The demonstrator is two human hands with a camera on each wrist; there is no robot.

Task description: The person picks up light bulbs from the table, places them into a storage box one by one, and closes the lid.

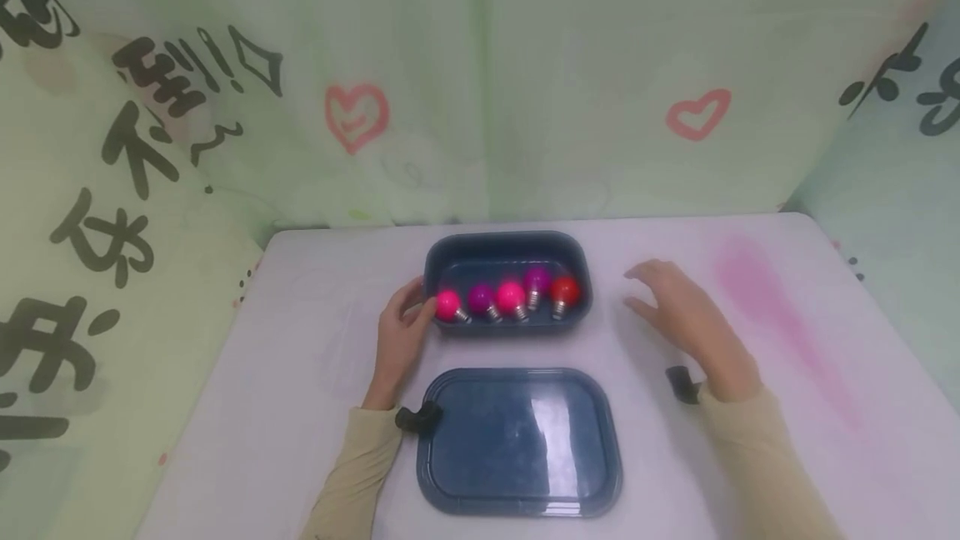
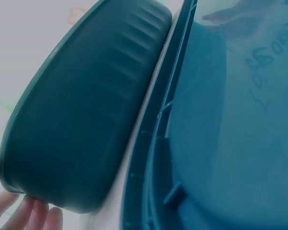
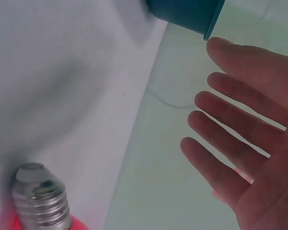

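Note:
A dark blue plastic box [image 1: 502, 250] stands toward the back of the table. My left hand [image 1: 400, 340] holds its left end, thumb at the front corner; in the left wrist view the fingers [image 2: 24, 213] lie along the outer wall. Along the inside sits a row of round light bulbs with metal screw bases: pink [image 1: 448, 304], purple [image 1: 481, 297], pink [image 1: 511, 296], purple [image 1: 536, 278] and red [image 1: 564, 290]. To the right of the box, my right hand [image 1: 678, 311] hovers with relaxed, spread fingers and nothing in them.
In front of the box lies its flat blue lid [image 1: 487, 440], by the left wrist. The right wrist view shows another bulb base [image 3: 41, 201] close up, with red beneath it. Pale green cloth walls [image 1: 585, 140] bound the white table [image 1: 300, 290] behind and at both sides.

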